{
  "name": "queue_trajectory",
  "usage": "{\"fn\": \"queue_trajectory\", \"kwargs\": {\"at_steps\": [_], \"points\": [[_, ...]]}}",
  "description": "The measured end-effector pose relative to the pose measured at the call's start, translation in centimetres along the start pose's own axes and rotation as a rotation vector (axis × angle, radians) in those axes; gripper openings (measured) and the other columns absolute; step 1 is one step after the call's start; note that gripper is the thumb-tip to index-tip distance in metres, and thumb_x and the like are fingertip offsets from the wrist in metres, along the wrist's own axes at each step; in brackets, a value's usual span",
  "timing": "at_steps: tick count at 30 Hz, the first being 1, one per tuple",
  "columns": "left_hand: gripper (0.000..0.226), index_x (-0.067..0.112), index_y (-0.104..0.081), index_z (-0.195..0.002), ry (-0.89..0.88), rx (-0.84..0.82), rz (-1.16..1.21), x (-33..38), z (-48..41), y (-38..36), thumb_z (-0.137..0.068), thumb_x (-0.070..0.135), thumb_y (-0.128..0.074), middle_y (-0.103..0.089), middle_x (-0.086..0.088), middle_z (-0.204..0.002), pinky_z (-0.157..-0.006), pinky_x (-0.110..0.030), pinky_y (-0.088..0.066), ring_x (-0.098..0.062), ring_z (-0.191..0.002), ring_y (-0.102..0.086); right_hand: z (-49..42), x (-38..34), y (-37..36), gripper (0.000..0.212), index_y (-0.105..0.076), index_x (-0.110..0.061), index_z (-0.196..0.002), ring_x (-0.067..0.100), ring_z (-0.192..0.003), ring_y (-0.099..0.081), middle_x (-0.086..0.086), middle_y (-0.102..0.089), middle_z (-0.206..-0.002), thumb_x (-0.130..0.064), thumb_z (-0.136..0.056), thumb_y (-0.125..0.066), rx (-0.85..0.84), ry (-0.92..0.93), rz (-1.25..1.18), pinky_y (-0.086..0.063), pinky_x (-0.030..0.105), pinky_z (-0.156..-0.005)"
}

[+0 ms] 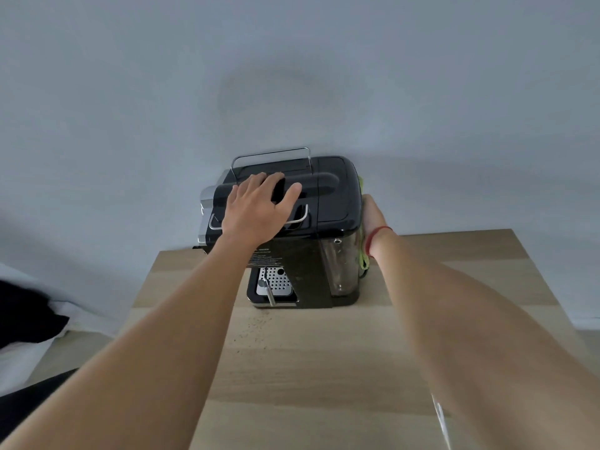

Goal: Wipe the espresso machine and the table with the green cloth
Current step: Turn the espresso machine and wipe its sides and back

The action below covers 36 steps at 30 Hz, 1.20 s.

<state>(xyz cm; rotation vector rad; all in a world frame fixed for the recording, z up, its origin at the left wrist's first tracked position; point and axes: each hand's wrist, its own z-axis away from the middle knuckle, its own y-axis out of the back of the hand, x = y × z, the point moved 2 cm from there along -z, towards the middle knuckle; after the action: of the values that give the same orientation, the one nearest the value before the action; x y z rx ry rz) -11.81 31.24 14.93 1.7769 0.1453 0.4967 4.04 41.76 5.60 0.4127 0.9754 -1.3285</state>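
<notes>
Head camera, centre frame: bracing the espresso machine [324, 203] from above with a flat, spread left hand [256, 209], pressing the green cloth [362, 258] against its right side under a flat right hand [373, 217]. Could shove the machine left over the upper edge of the table [324, 368] if pressed too hard sideways, or drop the cloth, barely pinned, only slivers showing.

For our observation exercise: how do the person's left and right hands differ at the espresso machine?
The left hand lies flat on top of the espresso machine, fingers spread; the right hand presses the green cloth against its side. The right wrist wears a red string; the left wrist is bare. Both work on the same machine.
</notes>
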Motion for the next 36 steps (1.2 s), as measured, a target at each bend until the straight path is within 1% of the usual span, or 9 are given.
{"fn": "queue_trajectory", "kwargs": {"at_steps": [4, 8, 14, 18, 23, 26, 29, 32, 36], "points": [[0.058, 0.031, -0.044, -0.136, -0.007, 0.009, -0.005, 0.0, -0.1, 0.2, -0.092, 0.065, -0.028, -0.047, 0.003, -0.141, -0.115, -0.047, -0.023, -0.021, -0.134, -0.037, 0.1, 5.0, 0.6, 0.045, -0.057, -0.019, -0.092, 0.023, -0.091, -0.056, 0.008, -0.059, -0.092, -0.051, -0.096, -0.025, 0.060, -0.103, -0.030, -0.042, 0.034, -0.091], [0.055, 0.032, -0.044, -0.136, 0.010, -0.001, 0.008, 0.0, 0.1, 0.4, -0.092, 0.063, -0.030, -0.045, 0.004, -0.142, -0.115, -0.044, -0.020, -0.020, -0.136, -0.034, 1.0, 7.0, 0.6, 0.044, -0.055, -0.011, -0.088, 0.018, -0.073, -0.051, 0.006, -0.054, -0.081, -0.038, -0.101, -0.023, 0.169, -0.148, -0.116, -0.042, 0.029, -0.062], [0.063, 0.028, -0.037, -0.142, 0.026, -0.078, 0.018, 0.2, 0.3, 0.5, -0.093, 0.064, -0.021, -0.037, -0.002, -0.149, -0.119, -0.051, -0.011, -0.023, -0.143, -0.024, 4.2, 5.4, -1.3, 0.047, -0.053, -0.009, -0.118, 0.031, -0.104, -0.054, 0.010, -0.056, -0.113, -0.044, -0.095, -0.031, 0.251, -0.094, -0.289, -0.048, 0.041, -0.089], [0.072, 0.023, -0.024, -0.150, 0.121, -0.145, 0.008, 1.7, 1.1, 0.3, -0.092, 0.065, -0.012, -0.017, -0.010, -0.159, -0.117, -0.056, 0.000, -0.027, -0.148, -0.005, 7.6, 3.1, -3.5, 0.066, -0.038, -0.014, -0.142, 0.034, -0.135, -0.036, 0.011, -0.041, -0.146, -0.055, -0.091, -0.029, 0.248, -0.070, -0.516, -0.024, 0.052, -0.114], [0.068, 0.026, -0.014, -0.152, 0.124, -0.200, 0.167, 2.3, 2.4, 1.7, -0.094, 0.061, -0.019, -0.013, -0.014, -0.158, -0.115, -0.055, -0.004, -0.032, -0.147, -0.004, 10.6, 1.2, -5.6, 0.072, -0.021, -0.015, -0.150, 0.037, -0.138, -0.033, 0.014, -0.028, -0.153, -0.061, -0.094, -0.021, 0.355, 0.059, -0.727, -0.029, 0.051, -0.112], [0.064, 0.022, -0.037, -0.140, 0.015, -0.097, 0.183, -0.7, 3.6, 3.4, -0.091, 0.063, -0.034, -0.034, -0.010, -0.140, -0.107, -0.047, -0.030, -0.028, -0.134, -0.028, 11.2, 1.6, -6.3, 0.080, -0.024, -0.020, -0.148, 0.038, -0.133, -0.040, 0.013, -0.035, -0.150, -0.072, -0.087, -0.022, 0.424, 0.015, -0.747, -0.032, 0.053, -0.108], [0.061, 0.020, -0.055, -0.099, -0.038, -0.062, -0.011, -3.7, 5.3, 3.4, -0.083, 0.075, -0.033, -0.052, -0.003, -0.107, -0.095, -0.043, -0.043, -0.022, -0.104, -0.048, 12.2, 1.9, -6.9, 0.070, -0.026, -0.015, -0.146, 0.034, -0.128, -0.045, 0.011, -0.041, -0.144, -0.062, -0.094, -0.023, 0.458, 0.026, -0.700, -0.035, 0.047, -0.106], [0.061, 0.018, -0.047, -0.065, -0.081, 0.012, -0.011, -3.9, 6.1, 2.7, -0.087, 0.071, -0.027, -0.053, 0.001, -0.071, -0.093, -0.043, -0.041, -0.017, -0.072, -0.051, 13.1, 2.3, -7.5, 0.061, -0.034, -0.014, -0.137, 0.031, -0.118, -0.049, 0.013, -0.043, -0.141, -0.057, -0.096, -0.023, 0.441, 0.024, -0.648, -0.035, 0.044, -0.104], [0.064, 0.014, -0.045, -0.055, -0.098, -0.011, 0.041, -2.4, 6.8, 2.8, -0.091, 0.065, -0.031, -0.048, 0.003, -0.053, -0.099, -0.040, -0.029, -0.016, -0.057, -0.050, 14.6, 3.1, -8.4, 0.061, -0.034, -0.010, -0.141, 0.033, -0.115, -0.056, 0.016, -0.051, -0.136, -0.052, -0.099, -0.024, 0.364, -0.011, -0.568, -0.047, 0.043, -0.088]]}}
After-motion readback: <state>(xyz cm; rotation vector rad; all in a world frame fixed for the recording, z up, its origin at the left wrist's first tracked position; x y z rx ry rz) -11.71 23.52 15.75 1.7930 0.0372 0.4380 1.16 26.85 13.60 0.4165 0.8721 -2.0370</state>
